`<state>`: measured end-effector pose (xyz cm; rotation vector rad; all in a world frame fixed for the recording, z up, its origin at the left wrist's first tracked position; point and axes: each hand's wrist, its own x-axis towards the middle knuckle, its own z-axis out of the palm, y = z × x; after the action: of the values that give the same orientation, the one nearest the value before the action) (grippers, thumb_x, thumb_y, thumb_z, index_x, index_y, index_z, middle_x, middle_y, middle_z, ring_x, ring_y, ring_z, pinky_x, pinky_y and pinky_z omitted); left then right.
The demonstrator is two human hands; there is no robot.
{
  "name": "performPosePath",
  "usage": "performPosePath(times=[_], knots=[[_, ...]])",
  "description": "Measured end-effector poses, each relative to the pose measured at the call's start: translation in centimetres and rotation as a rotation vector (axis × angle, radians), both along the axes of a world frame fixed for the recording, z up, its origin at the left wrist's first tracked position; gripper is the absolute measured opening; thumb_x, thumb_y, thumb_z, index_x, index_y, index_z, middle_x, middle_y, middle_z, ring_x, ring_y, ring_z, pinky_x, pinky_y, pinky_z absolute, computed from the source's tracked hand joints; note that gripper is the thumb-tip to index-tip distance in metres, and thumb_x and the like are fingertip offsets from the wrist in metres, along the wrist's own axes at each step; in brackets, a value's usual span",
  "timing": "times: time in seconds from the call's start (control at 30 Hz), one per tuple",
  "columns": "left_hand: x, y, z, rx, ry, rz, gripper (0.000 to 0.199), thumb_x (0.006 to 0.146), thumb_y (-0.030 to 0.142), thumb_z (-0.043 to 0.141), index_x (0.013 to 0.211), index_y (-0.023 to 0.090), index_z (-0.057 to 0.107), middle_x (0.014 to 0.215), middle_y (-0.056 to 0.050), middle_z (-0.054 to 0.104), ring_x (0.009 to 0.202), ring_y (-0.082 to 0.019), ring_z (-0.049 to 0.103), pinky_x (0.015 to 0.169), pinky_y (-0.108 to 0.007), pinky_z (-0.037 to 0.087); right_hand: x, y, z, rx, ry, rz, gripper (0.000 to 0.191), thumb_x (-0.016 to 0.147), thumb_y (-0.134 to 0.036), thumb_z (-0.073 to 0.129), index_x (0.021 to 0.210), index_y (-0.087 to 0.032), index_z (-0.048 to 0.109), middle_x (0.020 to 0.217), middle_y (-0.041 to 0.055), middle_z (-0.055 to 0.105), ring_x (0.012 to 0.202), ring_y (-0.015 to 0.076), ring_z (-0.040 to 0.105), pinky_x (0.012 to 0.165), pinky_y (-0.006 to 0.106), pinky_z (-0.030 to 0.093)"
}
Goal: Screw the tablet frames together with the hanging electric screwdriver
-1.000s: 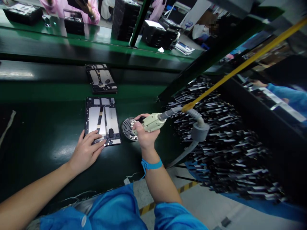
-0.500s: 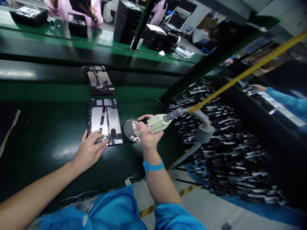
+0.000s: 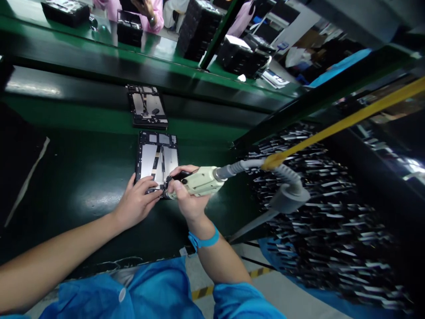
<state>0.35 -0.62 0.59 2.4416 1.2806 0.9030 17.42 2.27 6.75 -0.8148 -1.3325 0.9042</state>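
Observation:
An opened tablet (image 3: 148, 160) lies on the green bench, its silver inside plates and black frame facing up. My left hand (image 3: 137, 201) rests on its lower left part, fingers stretched out and lying on the edge. My right hand (image 3: 192, 206) is wrapped round a cream electric screwdriver (image 3: 206, 180), held nearly level. The screwdriver's tip end is at the tablet's lower right corner, close to my left fingertips. My hand hides the bit, so contact cannot be made out. A grey cable (image 3: 244, 166) runs from the screwdriver's back end.
Behind the tablet sits a small stack of similar opened tablets (image 3: 149, 106). On the right, a dense mass of thin black and silver parts (image 3: 315, 199) fills a wide area. A yellow strap (image 3: 348, 113) holds the cable. Across the bench, a person in pink stands behind black stacks (image 3: 199, 29).
My right hand has moved the screwdriver left, from the round perforated screw dish to the tablet's lower right corner. The dish is now hidden. The view has shifted; my left hand stays on the tablet.

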Motion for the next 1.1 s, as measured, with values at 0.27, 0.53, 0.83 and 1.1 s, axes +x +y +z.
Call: performPosePath(times=[0.27,0.53,0.83,1.1], knots=[[-0.1,0.0,0.0,-0.021,0.014,-0.011,0.027,0.103,0.024,0.054,0.122,0.029,0.072,0.126,-0.008,0.067,0.135,-0.029,0.053,0.117,-0.065,0.029,0.2,-0.2,-0.1,-0.018,0.029,0.043,0.026,0.088,-0.016,0.068,0.112,-0.024,0.061,0.096,0.0004,0.065,0.062,0.0101,0.064,0.058,0.027,0.058],[-0.1,-0.1,0.2,-0.010,0.013,-0.009,0.024,0.102,0.023,0.054,0.116,0.026,0.073,0.128,-0.008,0.067,0.133,-0.029,0.054,0.117,-0.064,0.030,-0.4,-0.6,-0.2,-0.026,-0.070,0.013,0.024,0.085,-0.021,0.069,0.107,-0.022,0.059,0.088,0.0004,0.064,0.066,0.0116,0.064,0.058,0.026,0.058],[-0.3,0.0,-0.2,0.033,0.021,-0.020,0.024,0.101,0.022,0.056,0.117,0.026,0.073,0.126,-0.009,0.068,0.131,-0.030,0.056,0.115,-0.066,0.032,3.1,0.1,0.6,0.072,0.011,-0.170,0.019,0.089,-0.028,0.066,0.106,-0.024,0.059,0.091,0.0003,0.066,0.052,0.0095,0.059,0.049,0.025,0.052],[-0.4,0.0,0.0,0.016,0.012,-0.014,0.023,0.101,0.023,0.057,0.116,0.026,0.074,0.125,-0.009,0.068,0.131,-0.030,0.057,0.115,-0.066,0.033,7.4,1.1,-1.1,0.009,-0.038,-0.397,0.023,0.086,-0.022,0.071,0.106,-0.021,0.059,0.090,-0.0003,0.066,0.055,0.0092,0.062,0.054,0.024,0.052]])
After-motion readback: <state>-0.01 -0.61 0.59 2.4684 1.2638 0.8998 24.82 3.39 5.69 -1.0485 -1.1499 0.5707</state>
